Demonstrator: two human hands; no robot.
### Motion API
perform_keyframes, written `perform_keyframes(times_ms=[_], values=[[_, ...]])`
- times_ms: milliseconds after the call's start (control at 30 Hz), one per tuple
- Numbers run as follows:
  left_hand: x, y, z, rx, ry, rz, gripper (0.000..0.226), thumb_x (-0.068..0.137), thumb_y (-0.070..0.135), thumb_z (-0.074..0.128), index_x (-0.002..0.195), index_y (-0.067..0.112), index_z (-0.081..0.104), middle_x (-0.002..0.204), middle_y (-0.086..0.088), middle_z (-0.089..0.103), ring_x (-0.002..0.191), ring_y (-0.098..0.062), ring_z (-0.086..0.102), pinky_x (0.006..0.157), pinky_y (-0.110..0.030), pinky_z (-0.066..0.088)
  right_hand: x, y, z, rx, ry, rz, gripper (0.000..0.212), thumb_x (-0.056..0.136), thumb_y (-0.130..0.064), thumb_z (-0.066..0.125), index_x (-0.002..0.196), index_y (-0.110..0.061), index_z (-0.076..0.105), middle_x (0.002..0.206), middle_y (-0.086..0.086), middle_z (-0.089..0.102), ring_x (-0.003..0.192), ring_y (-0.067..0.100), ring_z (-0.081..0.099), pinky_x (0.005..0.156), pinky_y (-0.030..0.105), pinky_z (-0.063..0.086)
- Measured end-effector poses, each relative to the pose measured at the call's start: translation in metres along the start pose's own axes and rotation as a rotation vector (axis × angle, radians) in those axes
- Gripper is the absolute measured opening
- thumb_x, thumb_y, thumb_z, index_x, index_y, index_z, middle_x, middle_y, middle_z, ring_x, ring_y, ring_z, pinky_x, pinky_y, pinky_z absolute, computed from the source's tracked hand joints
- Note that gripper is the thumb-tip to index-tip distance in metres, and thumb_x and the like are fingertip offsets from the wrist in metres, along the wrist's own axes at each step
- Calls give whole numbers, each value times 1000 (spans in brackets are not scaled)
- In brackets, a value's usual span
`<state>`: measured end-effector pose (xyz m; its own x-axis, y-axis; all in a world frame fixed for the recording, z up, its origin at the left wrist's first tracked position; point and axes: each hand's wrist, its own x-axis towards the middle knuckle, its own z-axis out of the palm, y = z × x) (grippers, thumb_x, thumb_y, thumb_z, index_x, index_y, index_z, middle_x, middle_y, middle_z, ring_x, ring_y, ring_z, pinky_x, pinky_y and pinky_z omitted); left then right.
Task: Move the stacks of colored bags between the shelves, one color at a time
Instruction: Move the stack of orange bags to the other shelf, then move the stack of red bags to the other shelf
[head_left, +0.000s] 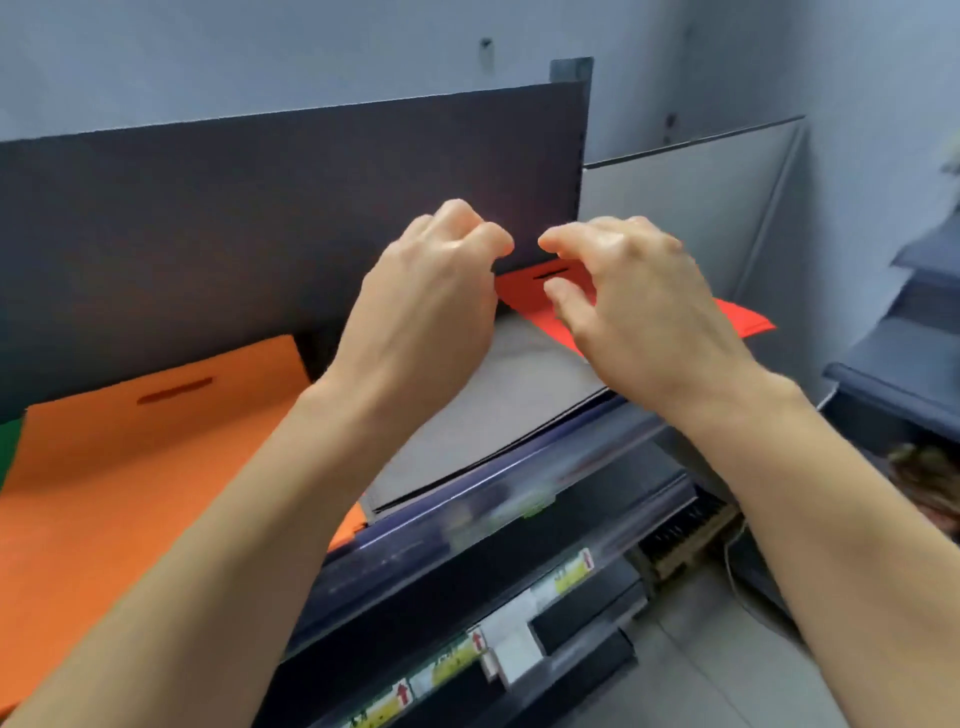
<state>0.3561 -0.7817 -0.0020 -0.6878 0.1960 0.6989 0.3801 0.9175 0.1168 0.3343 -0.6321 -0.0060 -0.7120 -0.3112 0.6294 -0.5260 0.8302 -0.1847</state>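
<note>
Evidently the red bags (522, 299) are reached for; left hand (426, 296) grip curled empty, right hand (636, 296) loose; they must next be pinched.

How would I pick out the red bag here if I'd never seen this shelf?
Find the tall dark back panel. At the foot of its right end lies the red bag, with a slot handle cut near its top. It is the only red one, right of the orange bag and behind the grey stack.
</note>
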Motion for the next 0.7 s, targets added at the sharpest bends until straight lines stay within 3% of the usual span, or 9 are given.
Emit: perform_keyframes(times_ms=[467, 700], values=[[111, 261, 143, -340, -14, 385, 32, 86, 8, 45, 111, 12, 65, 106, -9, 62, 98, -32, 59, 81, -45, 49, -103, 248, -153, -312, 161, 464, 31, 89, -12, 53, 119, -10, 61, 113, 14, 64, 106, 34, 52, 91, 40, 42], [140, 386, 199, -555, -28, 506, 26, 88, 6, 49, 106, 11, 66, 101, -8, 64, 87, -31, 61, 73, -45, 51, -169, 329, -223, -442, 238, 736, 34, 90, -11, 53, 123, -12, 59, 116, 12, 63, 108, 32, 50, 93, 38, 38]])
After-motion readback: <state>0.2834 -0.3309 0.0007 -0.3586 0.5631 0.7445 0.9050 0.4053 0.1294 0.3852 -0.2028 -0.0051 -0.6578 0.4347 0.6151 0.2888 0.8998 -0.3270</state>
